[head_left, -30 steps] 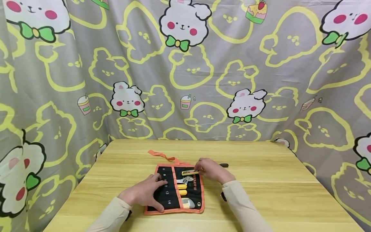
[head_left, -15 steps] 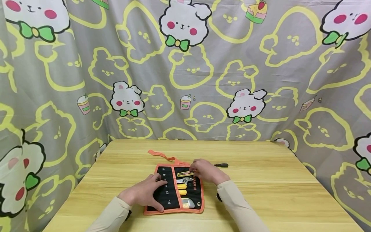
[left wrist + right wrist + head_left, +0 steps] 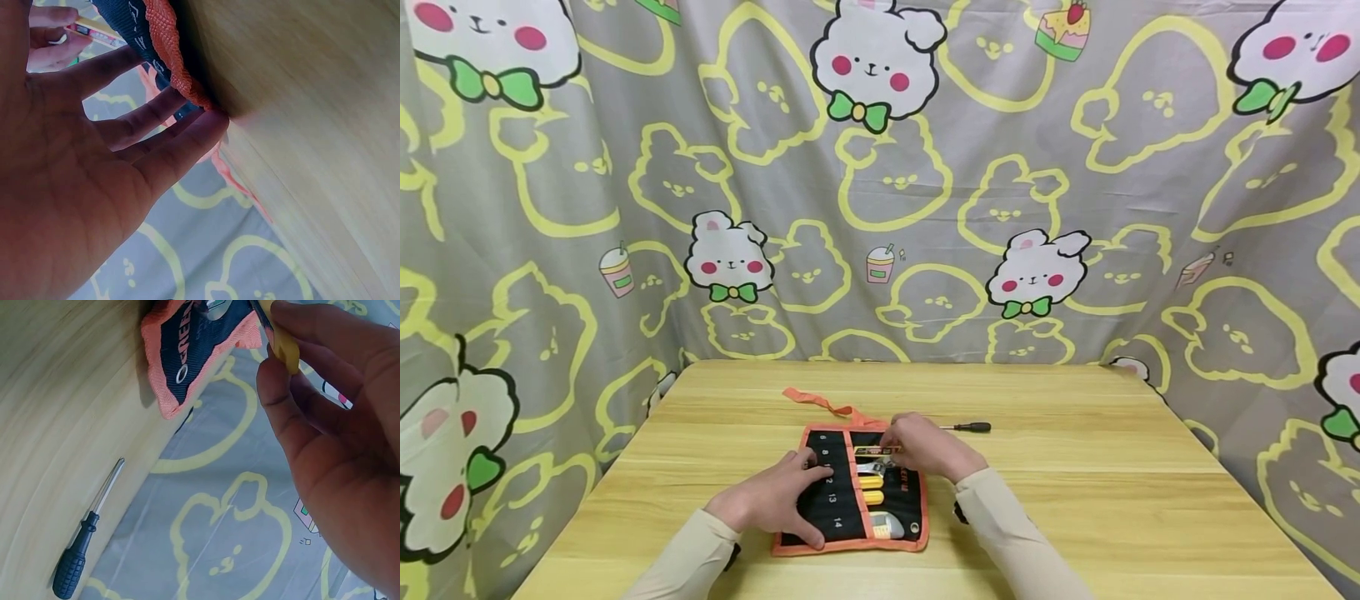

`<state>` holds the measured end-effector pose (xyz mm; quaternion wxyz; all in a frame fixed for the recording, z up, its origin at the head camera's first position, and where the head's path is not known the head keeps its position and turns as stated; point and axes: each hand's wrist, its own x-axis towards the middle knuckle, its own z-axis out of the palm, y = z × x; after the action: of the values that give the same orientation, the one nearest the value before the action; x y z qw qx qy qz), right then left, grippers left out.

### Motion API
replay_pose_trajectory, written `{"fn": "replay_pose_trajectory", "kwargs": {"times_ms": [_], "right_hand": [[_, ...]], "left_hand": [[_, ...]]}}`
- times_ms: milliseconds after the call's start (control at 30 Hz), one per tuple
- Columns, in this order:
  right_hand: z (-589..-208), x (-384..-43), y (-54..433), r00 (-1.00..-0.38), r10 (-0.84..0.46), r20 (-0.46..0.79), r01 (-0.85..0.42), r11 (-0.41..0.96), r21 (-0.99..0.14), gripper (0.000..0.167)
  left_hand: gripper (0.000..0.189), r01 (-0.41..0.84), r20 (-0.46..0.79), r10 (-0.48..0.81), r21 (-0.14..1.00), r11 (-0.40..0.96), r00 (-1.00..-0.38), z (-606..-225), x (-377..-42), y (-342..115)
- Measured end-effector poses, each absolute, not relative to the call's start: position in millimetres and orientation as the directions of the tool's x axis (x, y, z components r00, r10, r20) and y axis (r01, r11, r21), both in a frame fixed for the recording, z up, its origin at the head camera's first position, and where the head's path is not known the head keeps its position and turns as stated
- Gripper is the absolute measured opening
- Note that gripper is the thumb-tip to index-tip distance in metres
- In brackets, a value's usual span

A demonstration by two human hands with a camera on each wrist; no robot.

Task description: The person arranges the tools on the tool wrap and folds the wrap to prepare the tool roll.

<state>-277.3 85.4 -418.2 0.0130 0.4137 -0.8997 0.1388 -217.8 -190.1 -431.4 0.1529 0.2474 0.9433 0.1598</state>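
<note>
A black tool roll (image 3: pixel 850 546) with orange trim and printed numbers lies spread on the table. My left hand (image 3: pixel 775 493) rests on its left half, fingers spread, with the fingertips at the orange edge in the left wrist view. My right hand (image 3: pixel 928 446) pinches a slim yellow tool with a dark and red label (image 3: pixel 871 451) between thumb and fingers. The tool's left end is at the top pocket's orange edge. Below it, an adjustable wrench (image 3: pixel 876 468), two yellow handles (image 3: pixel 872 482) and a grey and yellow tool (image 3: pixel 887 525) sit in pockets.
A black-handled screwdriver (image 3: pixel 976 427) lies on the table to the right of the roll, also plain in the right wrist view. An orange strap (image 3: pixel 820 402) trails from the roll's far edge. A patterned grey curtain (image 3: pixel 910 250) hangs behind the wooden table (image 3: pixel 1075 517).
My right hand has moved left with the slim yellow tool, bringing its end to the pocket edge. More of the screwdriver shows now. My left hand has stayed in place.
</note>
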Motion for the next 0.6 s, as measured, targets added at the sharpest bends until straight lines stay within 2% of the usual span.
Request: {"fn": "replay_pose_trajectory", "kwargs": {"times_ms": [233, 433, 600], "right_hand": [[-413.9, -276.9, 84.9, -0.659, -0.747, 0.085, -0.732, 0.611, -0.301, 0.016], [-411.0, -280.1, 86.4, -0.644, -0.759, 0.093, -0.75, 0.603, -0.273, 0.016], [-416.4, -286.1, 89.9, -0.669, -0.739, 0.08, -0.728, 0.629, -0.273, 0.017]], "left_hand": [[0.096, 0.426, -0.207, 0.523, 0.377, 0.822, -0.827, -431.6, -218.1, -191.1], [0.095, 0.43, -0.204, 0.525, 0.376, 0.821, -0.826, -431.3, -218.4, -190.7], [0.095, 0.43, -0.204, 0.525, 0.375, 0.821, -0.826, -431.5, -218.0, -190.5]]}}
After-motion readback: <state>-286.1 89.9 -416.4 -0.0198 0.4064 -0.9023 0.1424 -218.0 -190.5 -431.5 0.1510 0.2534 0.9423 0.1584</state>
